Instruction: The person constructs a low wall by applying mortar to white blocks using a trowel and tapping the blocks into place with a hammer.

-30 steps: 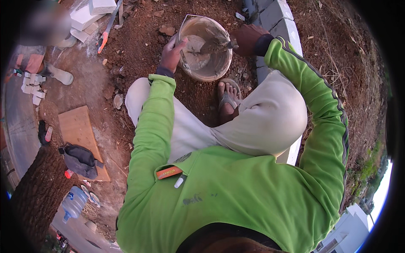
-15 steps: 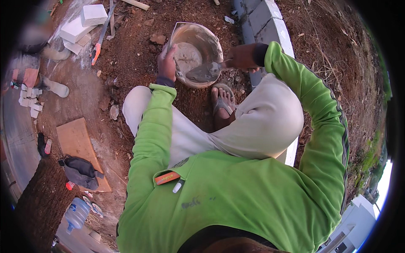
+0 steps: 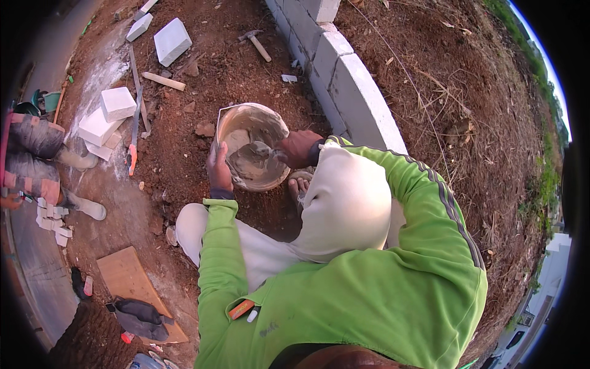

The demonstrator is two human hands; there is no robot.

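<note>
A mortar-smeared bucket [image 3: 268, 115] stands tilted on the soil between my knees. Wet grey mortar [image 3: 236, 139] lies inside it. My left hand [image 3: 219, 167] grips the bucket's left side, thumb up near the rim and fingers partly hidden behind the wall. From the right, my right hand [image 3: 298, 149] is closed round the handle of a trowel [image 3: 249, 156]. The trowel's blade is down in the bucket, coated with mortar, against the mix. Most of the handle is covered by my fingers.
A pale block wall [image 3: 364, 98] runs along the right. Ahead lie a hammer [image 3: 255, 45], a wooden stick [image 3: 163, 81], white blocks [image 3: 173, 42] and an orange-handled saw [image 3: 132, 157]. At left are another person's boots [image 3: 90, 206]; a board [image 3: 130, 270] bears a dark bag [image 3: 140, 318].
My view has shifted, bringing the hammer and more of the wall into sight. My right hand and the trowel have moved further into the bucket. The left hand keeps its hold.
</note>
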